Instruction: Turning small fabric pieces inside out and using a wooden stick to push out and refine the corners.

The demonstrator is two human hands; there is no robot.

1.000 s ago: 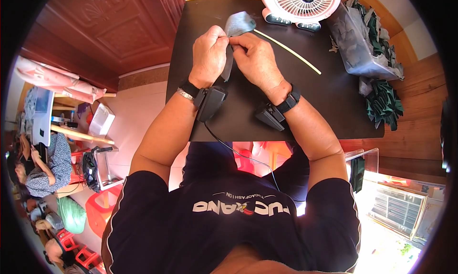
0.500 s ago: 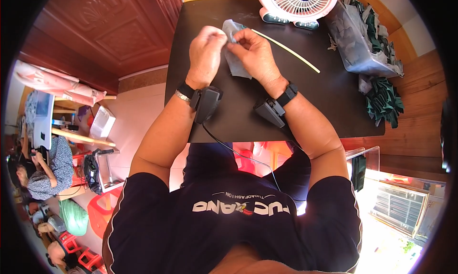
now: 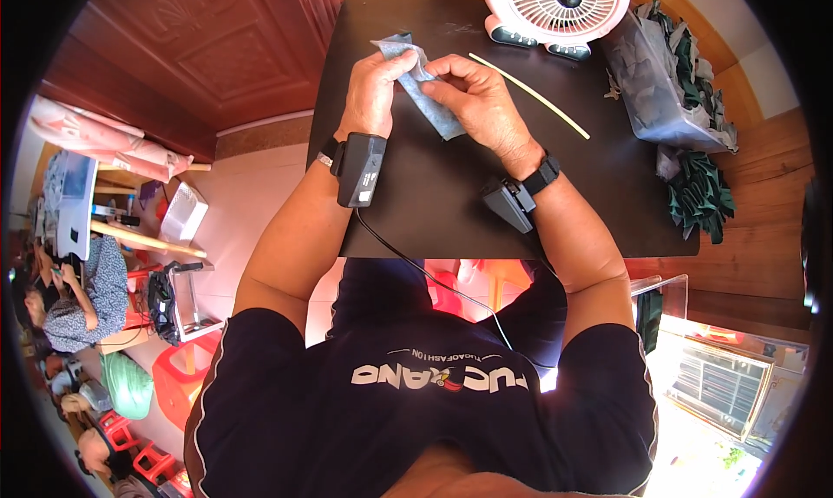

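Between my hands, above the dark table, is a strip of grey-blue fabric (image 3: pixel 434 112). My left hand (image 3: pixel 373 90) pinches its upper part, with the thumb laid over the cloth. My right hand (image 3: pixel 482 103) grips the right edge between thumb and bent fingers. The strip's lower end hangs down between the hands, and its upper end sticks out past my left thumb. A thin, pale yellow-green strip (image 3: pixel 534 97) lies on the table, to the right of my right hand and apart from it.
The dark table (image 3: pixel 434 212) bears a pink-and-white fan (image 3: pixel 564 8) at the back. A clear plastic bin (image 3: pixel 651 108) of grey and dark green cloth pieces stands at right, a dark green pleated bundle (image 3: pixel 698 190) near it. Far left, a person (image 3: pixel 87 298) sits among red stools (image 3: pixel 156 459).
My left hand has turned so its thumb lies over the fabric. The strip has tilted and shows more of its blue-grey face. My right hand has shifted slightly right.
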